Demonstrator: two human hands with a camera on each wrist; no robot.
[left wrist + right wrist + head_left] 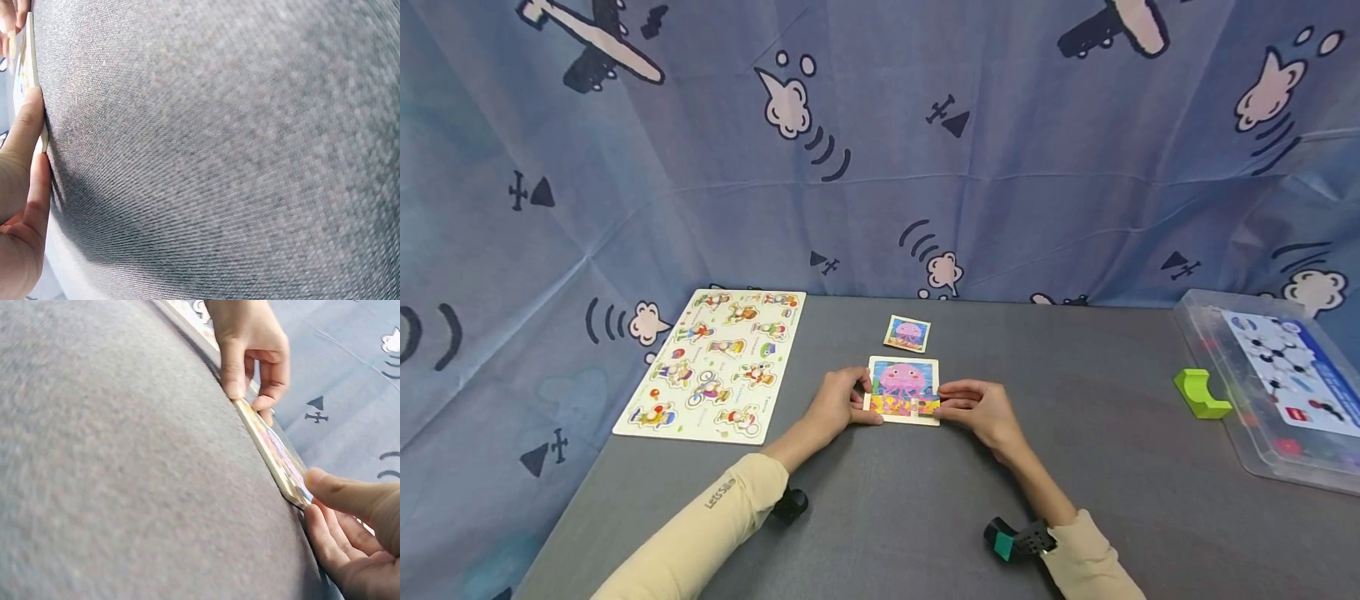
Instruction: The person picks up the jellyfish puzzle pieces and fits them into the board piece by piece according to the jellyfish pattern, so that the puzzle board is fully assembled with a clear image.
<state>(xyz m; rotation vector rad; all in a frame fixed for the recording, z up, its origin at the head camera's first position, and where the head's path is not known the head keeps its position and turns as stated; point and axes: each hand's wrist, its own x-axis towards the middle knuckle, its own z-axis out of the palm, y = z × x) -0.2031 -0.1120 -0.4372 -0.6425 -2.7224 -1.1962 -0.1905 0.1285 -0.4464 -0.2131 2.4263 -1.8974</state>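
A small square jigsaw puzzle (901, 379) with a pink octopus picture and a pale rim lies flat on the grey table. A small pale patch shows low in the picture, right of its middle. My left hand (837, 400) holds its left side, with the thumb along the front corner and the fingers at the side edge. On the opposite side my right hand (985, 410) pinches the edge near the front corner, thumb and fingers close together. In the right wrist view both hands grip the puzzle's thin board (269, 450). Just behind it lies a smaller octopus picture card (907, 333).
A large white board (711, 367) with several colourful cartoon figures lies at the left. To the right are a bright green curved block (1202, 395) and a clear plastic case (1255, 400) with a printed sheet. A blue patterned curtain (865, 217) hangs behind the table.
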